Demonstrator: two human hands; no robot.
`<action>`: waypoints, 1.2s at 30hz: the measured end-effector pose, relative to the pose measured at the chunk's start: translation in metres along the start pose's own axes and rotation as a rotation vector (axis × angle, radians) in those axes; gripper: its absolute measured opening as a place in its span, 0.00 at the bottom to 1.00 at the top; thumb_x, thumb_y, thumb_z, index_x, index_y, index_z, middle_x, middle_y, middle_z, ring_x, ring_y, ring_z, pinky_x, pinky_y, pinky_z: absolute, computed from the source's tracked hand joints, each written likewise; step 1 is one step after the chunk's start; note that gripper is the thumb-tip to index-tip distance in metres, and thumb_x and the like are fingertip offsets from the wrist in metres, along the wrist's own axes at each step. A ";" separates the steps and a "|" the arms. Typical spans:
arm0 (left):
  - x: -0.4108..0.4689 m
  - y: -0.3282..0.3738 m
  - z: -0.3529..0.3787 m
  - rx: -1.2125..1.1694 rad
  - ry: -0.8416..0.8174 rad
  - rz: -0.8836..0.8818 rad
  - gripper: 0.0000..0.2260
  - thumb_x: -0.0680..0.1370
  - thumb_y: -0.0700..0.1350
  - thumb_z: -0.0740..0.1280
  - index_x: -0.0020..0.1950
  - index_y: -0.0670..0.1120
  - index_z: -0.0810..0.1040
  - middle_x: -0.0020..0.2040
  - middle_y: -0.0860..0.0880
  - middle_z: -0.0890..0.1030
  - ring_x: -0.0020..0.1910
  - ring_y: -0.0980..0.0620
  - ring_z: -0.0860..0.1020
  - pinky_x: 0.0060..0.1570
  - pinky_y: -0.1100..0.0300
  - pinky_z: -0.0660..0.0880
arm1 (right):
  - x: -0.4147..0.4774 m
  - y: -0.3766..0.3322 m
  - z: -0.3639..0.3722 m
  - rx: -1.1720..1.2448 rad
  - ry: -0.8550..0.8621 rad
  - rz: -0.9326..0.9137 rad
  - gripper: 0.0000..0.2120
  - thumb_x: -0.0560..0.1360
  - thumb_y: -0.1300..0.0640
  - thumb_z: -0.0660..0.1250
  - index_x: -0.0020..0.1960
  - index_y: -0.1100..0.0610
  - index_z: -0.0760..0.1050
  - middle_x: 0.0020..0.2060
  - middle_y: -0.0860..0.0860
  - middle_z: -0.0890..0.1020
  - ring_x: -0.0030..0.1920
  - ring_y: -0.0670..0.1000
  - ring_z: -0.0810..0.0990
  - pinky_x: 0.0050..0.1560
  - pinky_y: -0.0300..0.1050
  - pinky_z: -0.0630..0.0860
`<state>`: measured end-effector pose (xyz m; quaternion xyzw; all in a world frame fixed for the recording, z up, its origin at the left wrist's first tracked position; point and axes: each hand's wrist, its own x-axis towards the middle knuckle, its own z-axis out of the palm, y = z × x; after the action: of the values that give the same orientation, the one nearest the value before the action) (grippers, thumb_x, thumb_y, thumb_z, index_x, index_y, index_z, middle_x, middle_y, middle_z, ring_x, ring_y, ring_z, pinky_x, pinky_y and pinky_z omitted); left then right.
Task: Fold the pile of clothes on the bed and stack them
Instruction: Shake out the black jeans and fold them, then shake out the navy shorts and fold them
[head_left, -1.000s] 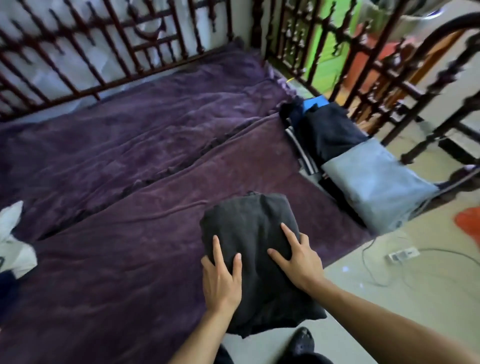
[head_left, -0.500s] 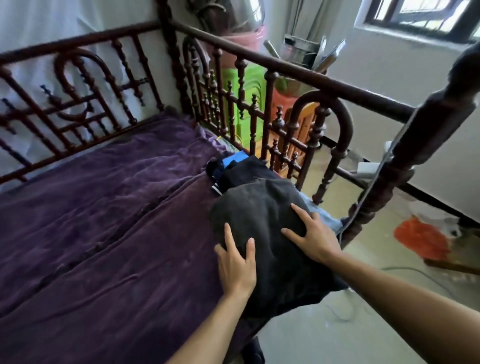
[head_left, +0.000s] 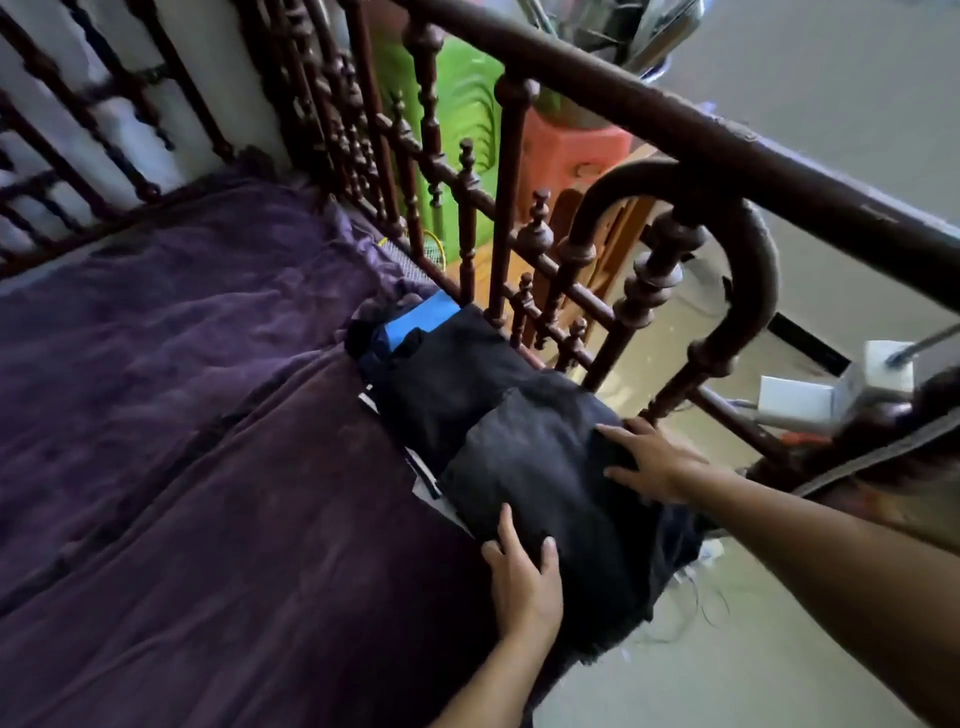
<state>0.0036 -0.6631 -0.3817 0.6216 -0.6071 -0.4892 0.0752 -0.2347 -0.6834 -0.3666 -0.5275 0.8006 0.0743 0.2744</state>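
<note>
The purple blanket (head_left: 208, 467) covers the bed and fills the left half of the view. It lies in long, shallow creases. The dark wooden railing (head_left: 675, 135) with turned spindles runs along the far side and the right end of the bed. The pale floor (head_left: 779, 675) shows beyond the railing and below the bed edge.

A green stool (head_left: 462, 119) and a red stool (head_left: 566, 150) stand behind the spindles, side by side.

The stack of folded clothes (head_left: 441, 379) lies on the blanket at the right edge of the bed, just beside the railing. The folded dark grey garment (head_left: 540, 467) lies on the near end of this stack. Its near corner hangs past the bed edge.

The right hand (head_left: 649, 462) rests flat on the right side of the grey garment, fingers straight and spread wide. The left hand (head_left: 524, 577) rests on the near left edge of the same garment, fingers straight and close together, thumb apart on the cloth. Neither hand grips the fabric.

A blue piece of cloth (head_left: 421, 325) shows at the far end of the stack. A white plug block (head_left: 789, 405) sits at the right, beyond the railing.
</note>
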 end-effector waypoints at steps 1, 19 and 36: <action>0.009 -0.002 0.000 0.100 0.009 -0.010 0.25 0.79 0.54 0.61 0.75 0.54 0.58 0.64 0.46 0.66 0.59 0.47 0.73 0.57 0.54 0.72 | 0.005 0.004 0.011 -0.024 -0.049 0.012 0.34 0.76 0.40 0.63 0.77 0.43 0.54 0.75 0.55 0.56 0.73 0.59 0.61 0.70 0.49 0.63; 0.100 -0.014 -0.044 0.875 -0.135 0.284 0.31 0.81 0.61 0.51 0.76 0.59 0.36 0.79 0.42 0.46 0.76 0.43 0.54 0.68 0.48 0.62 | 0.008 -0.005 0.075 -0.171 0.010 -0.001 0.35 0.73 0.27 0.35 0.75 0.38 0.33 0.76 0.50 0.33 0.75 0.56 0.30 0.75 0.59 0.44; -0.172 -0.136 -0.184 0.567 0.230 -0.194 0.16 0.80 0.53 0.59 0.65 0.49 0.73 0.63 0.48 0.75 0.61 0.46 0.75 0.56 0.54 0.73 | -0.110 -0.228 0.026 -0.311 0.141 -0.783 0.15 0.78 0.47 0.58 0.60 0.53 0.74 0.57 0.51 0.76 0.60 0.55 0.75 0.55 0.49 0.74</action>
<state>0.2622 -0.5782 -0.2925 0.7239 -0.6448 -0.2319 -0.0798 0.0086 -0.6824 -0.2929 -0.8306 0.5358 0.0480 0.1436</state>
